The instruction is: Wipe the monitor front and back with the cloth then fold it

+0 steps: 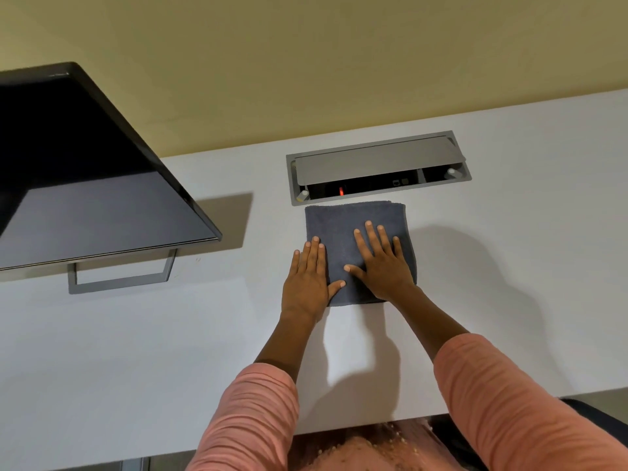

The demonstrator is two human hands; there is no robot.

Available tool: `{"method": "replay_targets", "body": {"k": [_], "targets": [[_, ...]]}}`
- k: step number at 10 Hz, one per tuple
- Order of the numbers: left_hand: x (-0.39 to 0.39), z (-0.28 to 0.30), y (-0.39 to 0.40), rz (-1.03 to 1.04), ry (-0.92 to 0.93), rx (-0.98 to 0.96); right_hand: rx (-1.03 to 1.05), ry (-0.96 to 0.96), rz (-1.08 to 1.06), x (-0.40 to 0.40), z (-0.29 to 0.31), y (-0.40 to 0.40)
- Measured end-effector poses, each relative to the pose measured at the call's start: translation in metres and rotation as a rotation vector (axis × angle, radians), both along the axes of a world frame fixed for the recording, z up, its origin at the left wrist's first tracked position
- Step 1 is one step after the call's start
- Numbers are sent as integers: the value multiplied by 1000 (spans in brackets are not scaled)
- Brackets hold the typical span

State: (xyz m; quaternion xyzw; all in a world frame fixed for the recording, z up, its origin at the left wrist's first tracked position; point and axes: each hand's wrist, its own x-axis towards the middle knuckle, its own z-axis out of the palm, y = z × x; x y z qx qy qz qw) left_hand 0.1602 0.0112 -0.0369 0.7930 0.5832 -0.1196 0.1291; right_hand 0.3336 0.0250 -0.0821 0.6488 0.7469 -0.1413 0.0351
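Folded grey cloth [353, 232] on desk [136, 351], L hand [307, 277] & R hand [380, 263] flat, fingers spread, gripping nothing, monitor [88, 171] apparently off.

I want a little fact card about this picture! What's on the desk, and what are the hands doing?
desk: white desk against a yellowish wall
cloth: grey cloth, folded into a square, lying flat on the desk
left hand: left hand flat, partly on the cloth's left edge
right hand: right hand flat, fingers spread, pressing on the cloth
monitor: dark monitor on a grey stand, left of the cloth
cable box: grey cable box set in the desk just behind the cloth, lid partly open
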Motion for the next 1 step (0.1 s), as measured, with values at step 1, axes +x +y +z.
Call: {"method": "replay_targets", "body": {"k": [1], "targets": [[-2, 10, -2, -17, 10, 83, 40, 20, -11, -1, 8, -1]]}}
